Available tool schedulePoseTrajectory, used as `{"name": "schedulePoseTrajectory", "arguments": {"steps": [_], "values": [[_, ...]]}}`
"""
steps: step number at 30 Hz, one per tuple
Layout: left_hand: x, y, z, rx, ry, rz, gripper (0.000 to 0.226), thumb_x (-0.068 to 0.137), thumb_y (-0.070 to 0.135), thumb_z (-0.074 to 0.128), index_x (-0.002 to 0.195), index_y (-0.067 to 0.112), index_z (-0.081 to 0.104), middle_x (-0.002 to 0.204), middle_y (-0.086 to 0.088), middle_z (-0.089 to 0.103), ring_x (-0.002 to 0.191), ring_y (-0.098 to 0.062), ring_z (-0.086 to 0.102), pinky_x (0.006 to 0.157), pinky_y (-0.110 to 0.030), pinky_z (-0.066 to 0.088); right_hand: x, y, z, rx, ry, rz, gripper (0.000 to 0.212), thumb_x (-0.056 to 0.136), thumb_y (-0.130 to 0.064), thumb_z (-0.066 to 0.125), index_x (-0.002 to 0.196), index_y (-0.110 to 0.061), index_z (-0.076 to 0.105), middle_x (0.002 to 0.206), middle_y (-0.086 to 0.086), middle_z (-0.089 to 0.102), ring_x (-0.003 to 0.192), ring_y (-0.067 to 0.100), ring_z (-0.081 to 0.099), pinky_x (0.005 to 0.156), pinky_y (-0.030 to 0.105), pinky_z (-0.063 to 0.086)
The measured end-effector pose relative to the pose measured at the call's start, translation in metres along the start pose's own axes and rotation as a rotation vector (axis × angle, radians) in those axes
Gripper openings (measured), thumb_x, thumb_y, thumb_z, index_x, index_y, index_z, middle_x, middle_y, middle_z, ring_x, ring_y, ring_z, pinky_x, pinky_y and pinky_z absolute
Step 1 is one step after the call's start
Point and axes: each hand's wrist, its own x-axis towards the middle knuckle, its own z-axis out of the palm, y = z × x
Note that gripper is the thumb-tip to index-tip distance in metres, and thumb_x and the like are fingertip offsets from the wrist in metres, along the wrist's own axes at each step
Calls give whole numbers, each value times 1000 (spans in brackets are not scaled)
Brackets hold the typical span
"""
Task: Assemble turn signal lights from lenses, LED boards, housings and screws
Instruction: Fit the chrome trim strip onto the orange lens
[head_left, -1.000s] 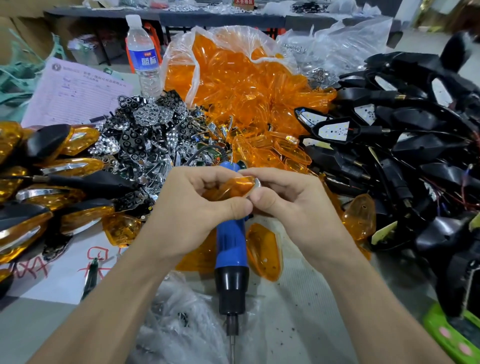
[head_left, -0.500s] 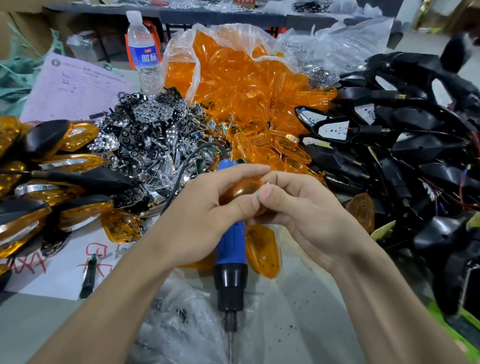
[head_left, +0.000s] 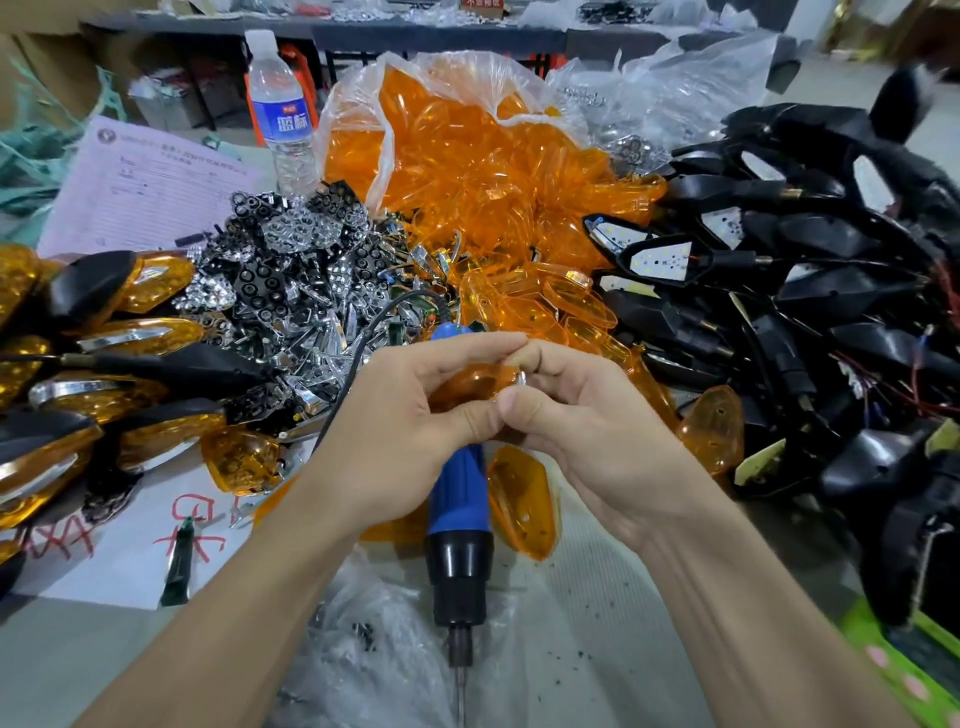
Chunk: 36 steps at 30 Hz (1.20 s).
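Observation:
Both hands meet at the centre over the table. My left hand (head_left: 410, 431) holds an orange lens (head_left: 470, 382) between thumb and fingers. My right hand (head_left: 587, 431) pinches the same lens at its right end, where a small chrome piece (head_left: 521, 378) shows. A blue and black electric screwdriver (head_left: 460, 525) lies under the hands, bit pointing toward me. Loose orange lenses (head_left: 522, 501) lie beside it. A heap of chrome reflectors and black inserts (head_left: 291, 280) sits behind on the left. Black housings with LED boards (head_left: 800, 291) are piled on the right.
A clear bag of orange lenses (head_left: 467, 171) stands at the back centre, a water bottle (head_left: 280, 114) and a printed sheet (head_left: 150, 187) to its left. Assembled orange and black lights (head_left: 88, 374) fill the left side. A clear bag with screws (head_left: 363, 634) lies near me.
The hands have turned the lens slightly between them and the chrome piece now shows at its right end; both hands stay in about the same place above the screwdriver.

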Motion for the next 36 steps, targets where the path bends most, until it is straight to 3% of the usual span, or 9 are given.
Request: {"name": "schedulePoseTrajectory", "arguments": {"steps": [6,9,13,16,18,22,25,30,36], "values": [[-1,-7,8,125,166,56,47,80,33,81,125,45,70,115,22,76,108,-2,72,95,-31,59,2,0,-5,68,86,-69,29,92,7,68,110,-15,75,92,13,77,85,25,74,75,35,63],[-4,-5,8,88,182,60,47,70,38,86,113,52,74,107,18,78,100,-8,76,88,-33,63,0,-4,-16,318,-114,44,24,88,-1,69,110,-5,73,101,19,71,95,30,68,88,45,60],[-4,0,12,-7,186,126,46,72,24,87,114,39,77,109,9,79,103,-17,76,90,-33,61,-1,-3,-12,684,-251,146,28,86,-13,67,112,-1,67,112,21,66,108,33,64,95,44,58],[-4,1,13,131,178,131,47,84,24,78,127,40,69,122,16,74,118,-10,69,102,-33,54,0,-1,0,735,-201,147,33,91,-18,66,117,2,64,120,27,60,116,37,60,97,45,57],[-6,4,15,297,141,149,45,94,33,67,138,39,63,130,24,68,123,-1,63,104,-23,48,1,-1,12,720,-107,191,48,90,-23,66,126,8,62,125,34,61,117,40,61,99,48,58],[-10,5,20,428,188,150,43,93,38,58,136,38,64,99,29,70,92,6,67,78,-5,43,-1,2,32,745,40,205,59,81,-24,65,128,11,60,115,32,65,104,38,67,96,46,58],[-10,7,16,413,183,108,51,91,55,58,140,41,59,103,29,71,94,6,67,79,-7,45,-2,-3,30,686,14,164,52,86,-22,62,122,16,60,109,28,63,104,38,63,107,52,50],[-9,10,14,343,135,142,24,91,49,62,115,50,60,94,10,74,82,-17,70,74,-29,53,-4,-2,35,774,91,125,33,80,-18,63,100,7,70,89,20,72,85,28,73,91,42,60],[-9,9,15,348,135,151,21,94,39,62,106,28,74,75,5,68,67,-18,62,65,-35,50,-4,-2,40,830,117,159,34,75,-18,66,97,6,74,92,22,72,84,28,74,85,39,63]]}}
